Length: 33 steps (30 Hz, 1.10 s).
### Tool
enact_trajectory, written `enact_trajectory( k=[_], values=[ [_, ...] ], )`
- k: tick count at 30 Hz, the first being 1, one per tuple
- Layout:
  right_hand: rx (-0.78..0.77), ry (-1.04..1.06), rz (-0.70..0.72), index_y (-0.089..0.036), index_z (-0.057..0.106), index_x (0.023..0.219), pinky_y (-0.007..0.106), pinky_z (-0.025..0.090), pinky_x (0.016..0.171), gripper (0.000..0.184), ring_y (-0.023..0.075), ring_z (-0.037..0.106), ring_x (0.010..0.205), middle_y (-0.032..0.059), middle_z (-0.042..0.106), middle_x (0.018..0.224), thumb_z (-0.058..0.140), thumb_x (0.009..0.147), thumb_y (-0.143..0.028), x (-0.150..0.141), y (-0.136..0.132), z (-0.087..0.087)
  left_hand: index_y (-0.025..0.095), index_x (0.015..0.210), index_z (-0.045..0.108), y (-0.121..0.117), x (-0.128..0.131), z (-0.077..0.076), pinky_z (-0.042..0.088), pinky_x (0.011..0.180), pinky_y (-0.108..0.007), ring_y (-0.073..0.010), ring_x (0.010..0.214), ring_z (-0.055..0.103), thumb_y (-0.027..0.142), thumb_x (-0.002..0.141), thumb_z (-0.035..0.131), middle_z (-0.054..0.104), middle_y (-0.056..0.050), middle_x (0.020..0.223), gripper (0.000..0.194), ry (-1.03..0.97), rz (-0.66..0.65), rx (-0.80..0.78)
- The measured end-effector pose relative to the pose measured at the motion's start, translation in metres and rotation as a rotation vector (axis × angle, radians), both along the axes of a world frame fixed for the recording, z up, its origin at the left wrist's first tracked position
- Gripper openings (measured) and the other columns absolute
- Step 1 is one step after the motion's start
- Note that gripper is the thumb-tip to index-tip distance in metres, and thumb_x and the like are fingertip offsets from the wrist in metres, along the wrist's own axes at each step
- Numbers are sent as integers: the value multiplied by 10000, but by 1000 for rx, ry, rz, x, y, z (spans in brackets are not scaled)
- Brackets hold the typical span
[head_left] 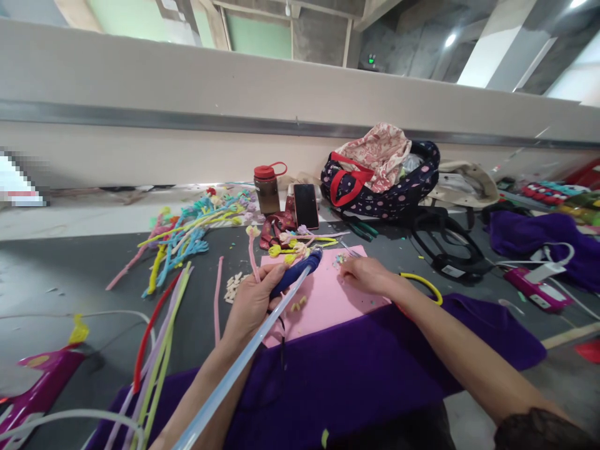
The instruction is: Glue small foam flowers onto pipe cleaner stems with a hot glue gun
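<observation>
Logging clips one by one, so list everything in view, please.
table: one, grey, across view
mat: one, pink, table centre
glue gun: one, blue, over mat
glue stick: one, translucent, in glue gun
pipe cleaners: many, mixed colours, mostly left
pellets: many, cream, left of mat
bottle: one, dark with red lid, beyond mat
smartphone: one, black screen, right of bottle
patterned bag: one, navy, right of smartphone
cloth bag: one, beige, beside patterned bag
looped strap: one, black, right of mat
cloths: at least two, purple, near edge, right
devices: two, magenta, left and right
wall: one, white, behind table
left hand: one, bare, around glue gun
right hand: one, bare, over mat; grip hidden
</observation>
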State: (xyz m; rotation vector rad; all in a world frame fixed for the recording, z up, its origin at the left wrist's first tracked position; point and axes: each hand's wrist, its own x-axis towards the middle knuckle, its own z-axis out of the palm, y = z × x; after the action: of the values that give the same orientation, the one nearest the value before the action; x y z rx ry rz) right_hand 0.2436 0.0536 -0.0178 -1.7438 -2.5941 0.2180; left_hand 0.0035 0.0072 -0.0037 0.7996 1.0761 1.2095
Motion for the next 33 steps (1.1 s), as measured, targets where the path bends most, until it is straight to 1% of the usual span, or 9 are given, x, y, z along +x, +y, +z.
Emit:
enact_trajectory(
  k=[6,11,14,19,21,24,27,29,33],
  values=[
    [39,17,-37,-173,650,903,237,358,655,246,188,590,855,95,640,1007,419,818,-173,-10,28,5,128,809,600,0,-3,-1,161,276,-115,0,287,291,384,660,678,523,31,469,306,-18,-6,40],
    [-107,38,100,-188,673,784,210,339,554,178,148,587,669,29,677,726,504,779,-243,0,-4,10,132,796,583,1,-7,0,187,284,-114,-18,323,358,354,697,660,523,27,493,254,-70,-24,61],
    [-198,58,184,-203,682,767,184,342,523,137,120,579,617,-5,679,696,556,743,-251,-3,-16,6,130,795,579,0,-5,4,175,283,-115,-13,313,339,338,690,670,521,29,491,250,-81,7,64],
    [-42,91,71,-152,662,878,216,354,628,241,167,581,804,82,667,936,454,763,-117,-17,12,6,134,794,591,0,-2,2,178,286,-112,-8,315,341,339,677,678,535,25,500,252,-103,-13,64],
    [4,104,51,-133,659,863,227,346,627,249,172,574,795,104,658,928,425,778,-107,-24,21,10,131,783,600,1,-4,0,188,284,-114,-12,325,361,340,662,687,542,20,511,257,-101,-15,66],
    [-26,131,170,-188,666,846,201,347,612,200,134,573,738,30,668,838,475,786,-170,-38,17,12,130,777,610,3,-7,-2,181,277,-119,-17,329,376,344,644,699,545,18,513,267,-75,3,68],
    [-68,132,288,-248,670,841,176,357,627,154,112,579,752,-28,667,860,555,746,-209,-49,11,5,134,791,609,2,-7,0,181,276,-119,-15,319,367,344,651,695,547,21,511,267,-57,17,68],
    [-38,111,261,-228,667,843,190,364,658,168,132,582,802,1,662,912,540,749,-171,-50,14,0,132,788,601,1,-6,1,186,276,-118,-14,308,357,342,658,690,539,24,492,262,-57,18,54],
    [89,60,76,-136,640,903,259,376,685,231,201,588,828,125,635,946,421,836,-164,-40,27,-3,129,779,595,-1,-3,4,186,273,-114,-17,299,356,346,647,695,526,27,462,272,-65,26,27]
  ],
)
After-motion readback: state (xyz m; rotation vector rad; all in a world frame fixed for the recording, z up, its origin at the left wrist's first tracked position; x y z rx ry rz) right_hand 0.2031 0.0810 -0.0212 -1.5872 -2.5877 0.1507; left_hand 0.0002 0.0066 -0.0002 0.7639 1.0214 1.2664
